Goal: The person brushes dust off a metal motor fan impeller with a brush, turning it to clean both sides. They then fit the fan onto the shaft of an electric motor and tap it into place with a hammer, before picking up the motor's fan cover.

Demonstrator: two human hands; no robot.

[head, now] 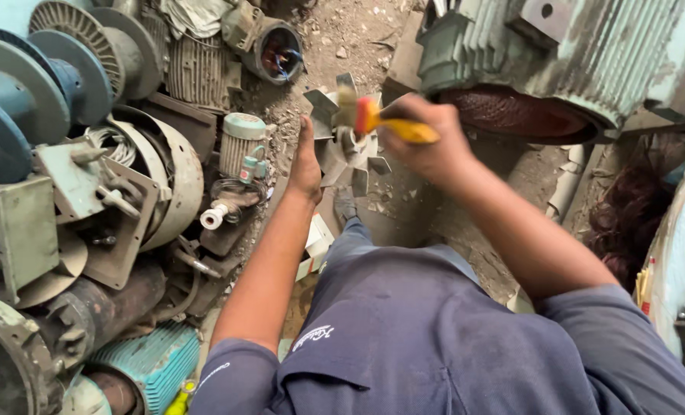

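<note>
Blue shirt (pixel 434 338) nearest. Right hand (pixel 427 142) clenched round yellow handle (pixel 404 129), long axis level, head blurred, pointing left over grey fan (pixel 346 142). Left hand (pixel 305 165) flat, fingers extended, touching fan's left blades.

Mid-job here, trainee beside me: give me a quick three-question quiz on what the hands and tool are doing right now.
1. True or false: the right hand grips a yellow-handled tool.
2. What does the left hand rest against? A) the grey fan impeller B) a blue pulley C) a cardboard box
3. Fill in: the big ribbed motor housing above the right hand is pale ____.

Key: 1 true; 2 A; 3 green.
</note>
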